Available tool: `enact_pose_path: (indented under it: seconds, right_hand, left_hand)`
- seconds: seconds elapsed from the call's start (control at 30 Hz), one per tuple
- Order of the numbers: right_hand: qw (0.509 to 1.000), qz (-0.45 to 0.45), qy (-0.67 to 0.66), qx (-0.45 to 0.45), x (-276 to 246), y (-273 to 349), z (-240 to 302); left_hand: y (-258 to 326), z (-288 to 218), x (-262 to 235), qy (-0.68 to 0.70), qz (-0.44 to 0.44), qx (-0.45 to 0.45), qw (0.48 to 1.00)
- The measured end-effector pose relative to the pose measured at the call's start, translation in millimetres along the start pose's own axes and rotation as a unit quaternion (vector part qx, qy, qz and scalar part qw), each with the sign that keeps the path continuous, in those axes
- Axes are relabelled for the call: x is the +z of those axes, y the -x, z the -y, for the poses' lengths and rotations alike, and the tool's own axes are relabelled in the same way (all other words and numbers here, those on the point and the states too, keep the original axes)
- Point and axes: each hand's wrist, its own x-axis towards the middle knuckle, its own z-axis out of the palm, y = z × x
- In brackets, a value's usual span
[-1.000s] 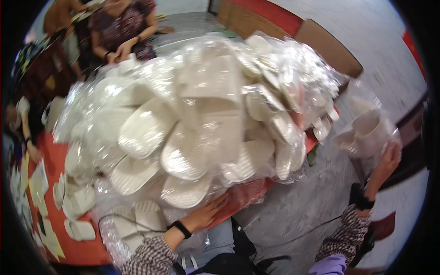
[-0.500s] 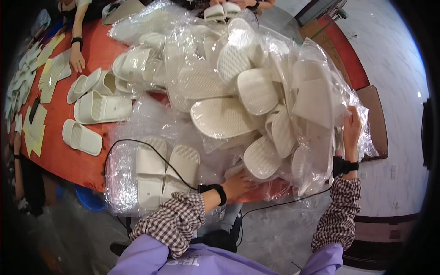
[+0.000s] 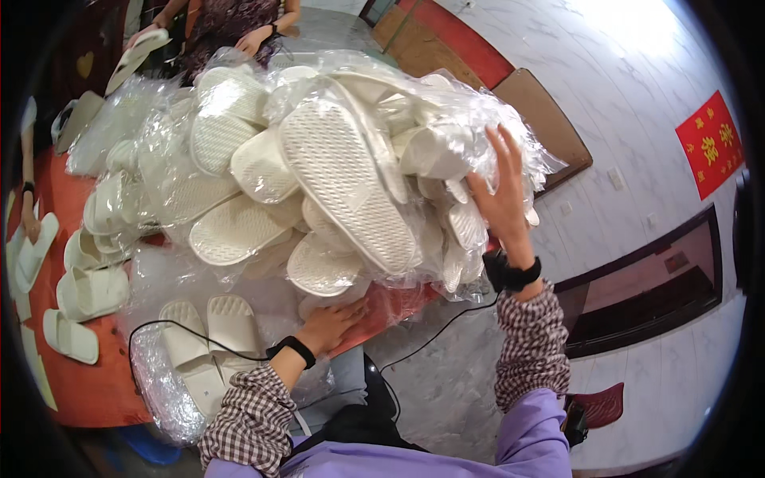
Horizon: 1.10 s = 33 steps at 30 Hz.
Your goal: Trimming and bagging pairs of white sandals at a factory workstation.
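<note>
L hand (image 3: 331, 325) flat on red tbl (image 3: 392, 315), R hand (image 3: 504, 201) splayed by bagged slippers (image 3: 344, 179).

Red sign (image 3: 712, 145) with yellow characters on pale veined wall (image 3: 637, 127), right. Brown board (image 3: 550, 119) beyond worktop (image 3: 88, 405), far right. Blue tub (image 3: 151, 448) partly visible under near-left edge; dark-red seat (image 3: 600, 409) lower right.

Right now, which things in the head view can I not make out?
All in the head view:
- What lies under the bagged slippers: they cover it.
- Whether the right hand's palm touches a bag: its back hides this.
- The blue object's shape: mostly covered by the red table.
- The far co-worker's head: cut by the top edge.
</note>
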Motion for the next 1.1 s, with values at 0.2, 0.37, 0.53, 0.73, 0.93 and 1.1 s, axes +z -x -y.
enact_pose_path:
  seconds: [0.2, 0.37, 0.53, 0.73, 0.93, 1.1]
  right_hand:
    - [0.995, -0.013, 0.067, 0.067, 37, 63, -42]
    - [0.995, -0.015, -0.081, 0.058, 103, 77, -83]
    - [0.985, 0.016, -0.158, 0.068, 127, 12, -82]
    - [0.964, 0.163, -0.14, 0.155, 161, -40, -109]
    - [0.993, 0.026, -0.09, 0.067, 89, 0, -80]
    - [0.934, -0.188, 0.084, 0.291, 46, 158, -109]
  left_hand:
    - [9, 1, -25, 0.0, 0.052, -0.014, 0.999]
    - [-2, -8, -32, -0.057, 0.019, -0.002, 0.998]
    - [5, -6, -38, -0.049, 0.044, -0.015, 0.998]
    - [-1, -12, -39, -0.058, 0.058, -0.002, 0.997]
    - [8, 1, -13, -0.011, 0.057, -0.019, 0.998]
    - [4, 0, -29, 0.005, 0.061, -0.016, 0.998]
